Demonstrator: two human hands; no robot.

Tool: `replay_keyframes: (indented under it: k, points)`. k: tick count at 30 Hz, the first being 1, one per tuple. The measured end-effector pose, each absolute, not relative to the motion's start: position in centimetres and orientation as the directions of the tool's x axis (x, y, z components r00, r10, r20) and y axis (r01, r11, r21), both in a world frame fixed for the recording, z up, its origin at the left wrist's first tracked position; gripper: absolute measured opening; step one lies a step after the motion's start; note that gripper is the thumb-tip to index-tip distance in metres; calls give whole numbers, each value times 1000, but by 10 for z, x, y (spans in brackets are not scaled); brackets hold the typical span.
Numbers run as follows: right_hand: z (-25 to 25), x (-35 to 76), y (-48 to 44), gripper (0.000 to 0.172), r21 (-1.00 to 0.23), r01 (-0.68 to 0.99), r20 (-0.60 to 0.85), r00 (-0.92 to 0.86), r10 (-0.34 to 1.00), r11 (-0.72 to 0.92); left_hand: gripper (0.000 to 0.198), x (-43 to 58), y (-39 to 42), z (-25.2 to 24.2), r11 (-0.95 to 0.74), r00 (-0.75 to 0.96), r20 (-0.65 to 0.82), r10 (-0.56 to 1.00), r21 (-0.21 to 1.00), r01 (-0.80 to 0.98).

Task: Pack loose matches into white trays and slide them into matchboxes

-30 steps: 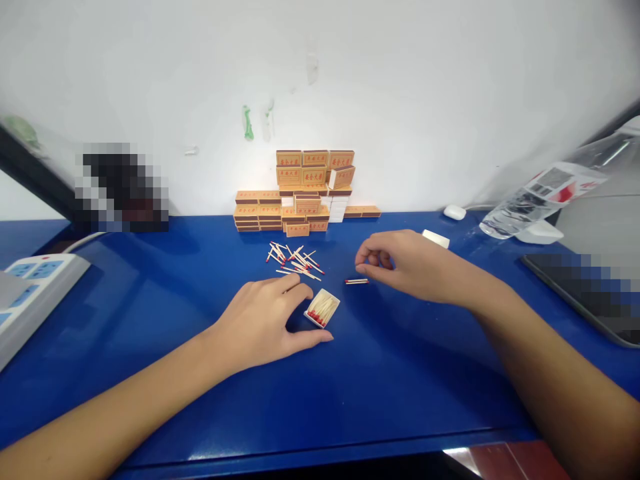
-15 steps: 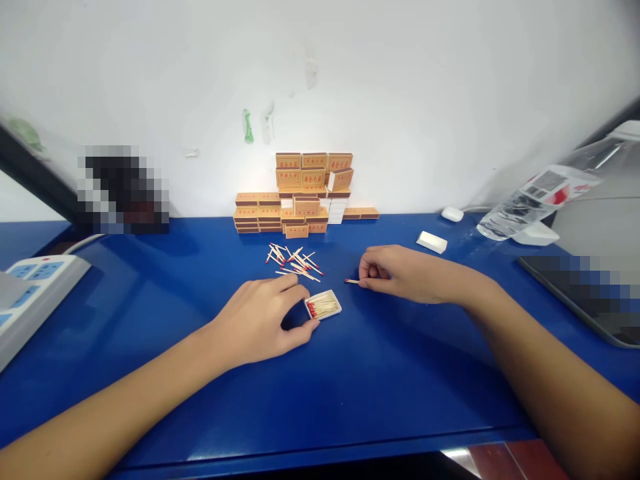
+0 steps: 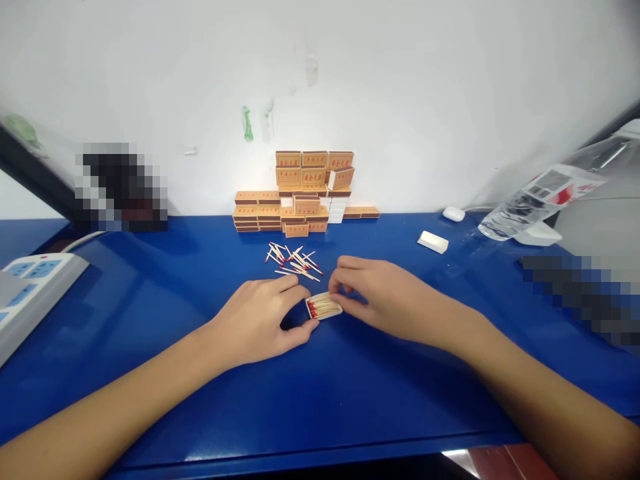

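A small white matchbox tray (image 3: 332, 315) full of red-headed matches (image 3: 323, 307) lies on the blue table. My left hand (image 3: 263, 317) grips the tray's left end between thumb and fingers. At its right end is my right hand (image 3: 377, 290), fingers pinched on a match whose far end lies over the others in the tray; my fingertips partly cover it. Just behind the tray, a loose pile of matches (image 3: 299, 259) is scattered on the table.
Stacked matchboxes (image 3: 313, 177) stand against the white wall. To the right are a small white box (image 3: 433, 242), a white earphone-like case (image 3: 453, 214), a leaning plastic bottle (image 3: 540, 193) and a blurred dark device. A power strip (image 3: 50, 280) lies at the left.
My right hand has moved left and toward me, bringing its match from beside the tray onto the tray's contents. My left hand still holds the tray in place.
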State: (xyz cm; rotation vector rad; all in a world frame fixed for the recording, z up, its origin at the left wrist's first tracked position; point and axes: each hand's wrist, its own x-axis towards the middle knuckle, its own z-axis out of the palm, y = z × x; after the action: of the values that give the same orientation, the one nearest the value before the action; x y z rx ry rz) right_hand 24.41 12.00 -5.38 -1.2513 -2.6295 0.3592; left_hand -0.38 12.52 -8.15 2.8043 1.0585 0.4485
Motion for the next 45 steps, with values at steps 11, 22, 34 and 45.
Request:
replay_keyframes:
  k: [11,22,34,45]
  points:
    - [-62,280,151,22,-326,854,-70,-448,891,404,36,-3,123,-80,-803,777,215,591,241,545]
    - [-57,218,114,31,-628,759,-114,-305,945,169,25,-3,123,-83,-826,798,225,560,225,516]
    - [-50,238,118,51,-641,707,-203,-531,823,298,50,-2,121,-80,-743,694,265,669,211,635]
    - [-82,202,154,17,-431,853,128,-264,956,294,27,-1,120,-76,-762,734,207,647,220,609]
